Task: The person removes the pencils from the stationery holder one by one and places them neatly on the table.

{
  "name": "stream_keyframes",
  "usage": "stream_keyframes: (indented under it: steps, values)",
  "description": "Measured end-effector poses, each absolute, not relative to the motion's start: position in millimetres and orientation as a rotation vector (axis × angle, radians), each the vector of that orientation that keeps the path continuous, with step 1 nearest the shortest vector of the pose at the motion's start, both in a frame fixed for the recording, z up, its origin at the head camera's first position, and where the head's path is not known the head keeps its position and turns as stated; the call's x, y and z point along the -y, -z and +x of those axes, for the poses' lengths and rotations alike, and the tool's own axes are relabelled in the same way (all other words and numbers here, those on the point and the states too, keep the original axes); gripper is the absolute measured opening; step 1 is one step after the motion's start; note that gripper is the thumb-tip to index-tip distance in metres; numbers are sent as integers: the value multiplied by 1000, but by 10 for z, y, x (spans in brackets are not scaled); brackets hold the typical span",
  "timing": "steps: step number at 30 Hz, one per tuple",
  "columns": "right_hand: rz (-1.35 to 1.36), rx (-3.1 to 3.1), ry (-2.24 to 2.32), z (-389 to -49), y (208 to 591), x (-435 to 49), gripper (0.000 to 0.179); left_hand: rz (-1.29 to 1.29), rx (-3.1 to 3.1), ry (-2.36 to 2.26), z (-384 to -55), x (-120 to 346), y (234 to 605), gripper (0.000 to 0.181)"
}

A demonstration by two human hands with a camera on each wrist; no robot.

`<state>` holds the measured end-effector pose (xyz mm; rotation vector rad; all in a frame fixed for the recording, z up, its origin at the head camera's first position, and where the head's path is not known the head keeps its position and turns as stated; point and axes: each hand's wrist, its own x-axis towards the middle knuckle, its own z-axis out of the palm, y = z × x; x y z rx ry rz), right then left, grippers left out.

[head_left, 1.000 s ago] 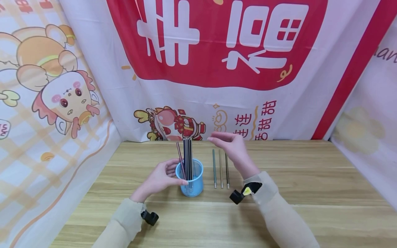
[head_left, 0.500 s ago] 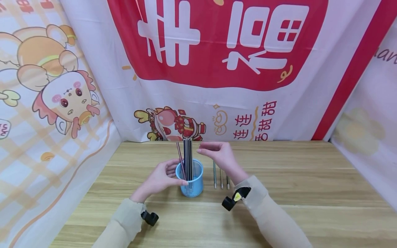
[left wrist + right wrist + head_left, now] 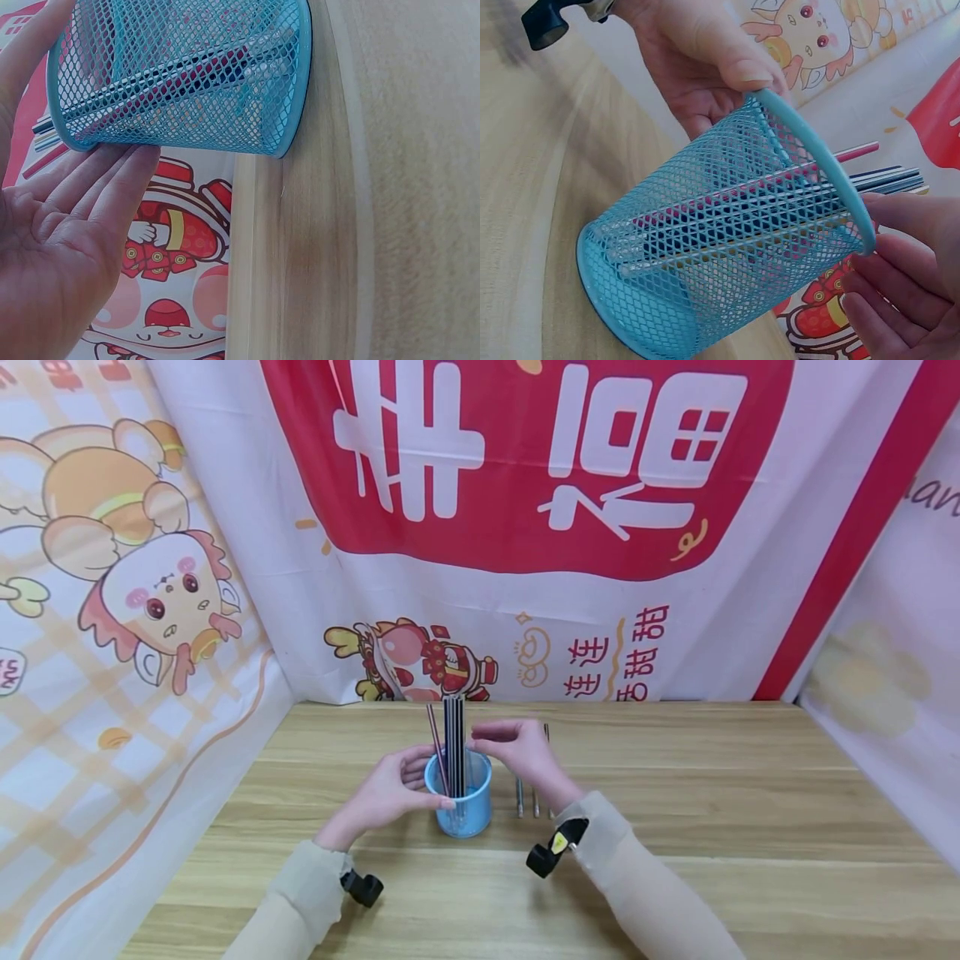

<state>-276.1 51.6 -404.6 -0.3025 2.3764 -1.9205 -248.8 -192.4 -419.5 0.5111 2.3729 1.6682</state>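
Note:
A light blue mesh pen cup (image 3: pixel 472 822) stands upright on the wooden table. Several dark striped pencils (image 3: pixel 454 735) lean together in it, with a reddish pencil (image 3: pixel 432 727) apart on their left. My left hand (image 3: pixel 386 789) holds the cup from the left side, thumb (image 3: pixel 748 73) at the rim and fingers along the mesh. Over the far right part of the rim is my right hand (image 3: pixel 528 756), thumb and fingers apart. In the right wrist view its thumb (image 3: pixel 904 214) comes right up to the pencils, and the other fingers lie below the rim.
Right of the cup, a teal pencil (image 3: pixel 520 802), a natural wood pencil (image 3: pixel 536 803) and a black pencil (image 3: pixel 547 732) lie side by side, partly hidden by my right hand. Printed cloths (image 3: pixel 675 635) hang along the table's back and sides.
My right hand has moved left and down, from above the pencils on the table to the cup's rim. My left hand and the cup have stayed in place.

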Motion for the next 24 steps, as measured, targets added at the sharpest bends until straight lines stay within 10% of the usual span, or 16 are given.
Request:
stream_keyframes:
  steps: [24]
  values:
    - [-325, -2435, 1863, -2780, 4175, -412, 28, 543, -2360, -1667, -2523, 1937, 4215, 83]
